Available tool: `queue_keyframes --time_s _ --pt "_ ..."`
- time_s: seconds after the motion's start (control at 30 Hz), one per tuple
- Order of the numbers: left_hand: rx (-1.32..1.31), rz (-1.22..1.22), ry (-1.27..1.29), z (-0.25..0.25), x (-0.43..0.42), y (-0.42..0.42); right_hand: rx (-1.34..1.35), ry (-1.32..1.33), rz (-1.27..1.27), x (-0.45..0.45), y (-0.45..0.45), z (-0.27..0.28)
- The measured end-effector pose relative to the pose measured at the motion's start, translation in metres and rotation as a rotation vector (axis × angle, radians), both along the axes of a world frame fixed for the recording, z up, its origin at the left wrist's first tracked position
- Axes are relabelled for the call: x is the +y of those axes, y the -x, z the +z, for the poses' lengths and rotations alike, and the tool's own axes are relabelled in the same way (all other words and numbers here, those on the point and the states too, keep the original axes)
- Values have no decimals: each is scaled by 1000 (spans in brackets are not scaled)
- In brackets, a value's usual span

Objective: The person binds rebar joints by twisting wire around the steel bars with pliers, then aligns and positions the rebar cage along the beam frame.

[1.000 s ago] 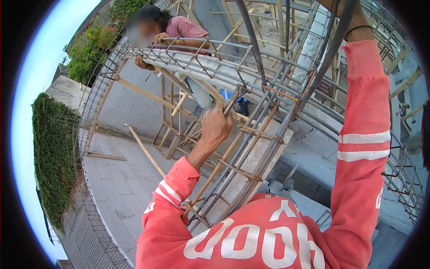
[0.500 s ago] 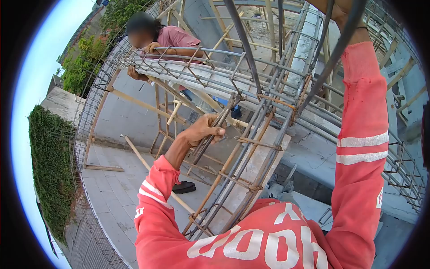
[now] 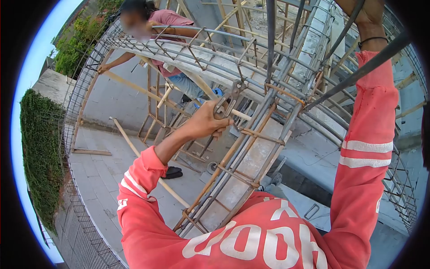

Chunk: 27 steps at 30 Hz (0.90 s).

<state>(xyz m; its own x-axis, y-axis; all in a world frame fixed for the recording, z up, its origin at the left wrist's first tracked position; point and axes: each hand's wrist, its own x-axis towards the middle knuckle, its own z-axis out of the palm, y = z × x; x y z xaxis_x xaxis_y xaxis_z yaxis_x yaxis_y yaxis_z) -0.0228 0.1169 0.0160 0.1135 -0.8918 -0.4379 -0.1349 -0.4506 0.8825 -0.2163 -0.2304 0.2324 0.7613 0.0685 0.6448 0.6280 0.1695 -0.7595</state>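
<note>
Holds a pair of steel pincers (image 3: 232,99) in the left hand (image 3: 207,120), near the middle of the scene, with the fingers wrapped around the handles and the handles slightly apart; points the tool's head up and away, close to the near side of a curved rebar cage (image 3: 203,67) – too fine to tell whether touching it or just beside it. Stretches the right hand (image 3: 368,12) up to the far right, beside dark steel bars (image 3: 270,40); crossed by one bar and partly cut off by the top edge, so impossible to tell whether gripping or merely resting there. Just right of the pincers, a straight rebar cage (image 3: 254,134), running diagonally from near left to far right over a pale beam (image 3: 265,150); at the far left, another person (image 3: 175,19) in a pink shirt, with one arm along the curved cage and the other reaching down below it; to the left, on the grey floor (image 3: 96,175), a long wooden pole (image 3: 134,148) and – beside it – dark footwear (image 3: 173,172).
</note>
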Motion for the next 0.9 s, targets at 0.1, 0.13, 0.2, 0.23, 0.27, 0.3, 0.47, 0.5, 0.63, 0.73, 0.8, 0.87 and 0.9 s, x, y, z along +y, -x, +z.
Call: queue_keyframes --time_s 0.1,0.13,0.2,0.23,0.27,0.3,0.47,0.5,0.63,0.73,0.8,0.87,0.9 --pt "-1091 98 305 -28 4 9 -71 52 -111 -1 -4 -6" --pt "-1098 101 300 -29 4 16 -96 70 -149 -2 -5 -7" --pt "-1146 247 53 -20 2 36 -57 13 -4 -6 -4 -6" --pt "-1144 268 29 -15 2 44 -68 17 -2 -5 -3 -5" --pt "-1153 274 35 -18 5 42 -61 3 0 -4 -3 -6" --pt "-1088 251 142 -25 8 37 -56 -10 -1 -3 -3 -6" --pt "-391 -70 -7 13 6 3 -36 -23 -67 2 0 0" --pt "-257 -27 -70 12 8 -2 -17 -34 -93 2 -1 -1" --pt "-33 -157 -72 4 4 -31 6 -79 -138 0 -3 -3" --pt "298 -70 -163 14 -4 -35 7 -48 -142 -7 -4 -3" --pt "403 -146 -172 10 -9 -50 6 -59 -94 -9 -5 -3" --pt "453 -177 -145 9 -10 -53 11 -47 -97 -9 -5 -3" --pt "428 -172 -150 11 -10 -50 9 -28 -100 -9 -5 -3"
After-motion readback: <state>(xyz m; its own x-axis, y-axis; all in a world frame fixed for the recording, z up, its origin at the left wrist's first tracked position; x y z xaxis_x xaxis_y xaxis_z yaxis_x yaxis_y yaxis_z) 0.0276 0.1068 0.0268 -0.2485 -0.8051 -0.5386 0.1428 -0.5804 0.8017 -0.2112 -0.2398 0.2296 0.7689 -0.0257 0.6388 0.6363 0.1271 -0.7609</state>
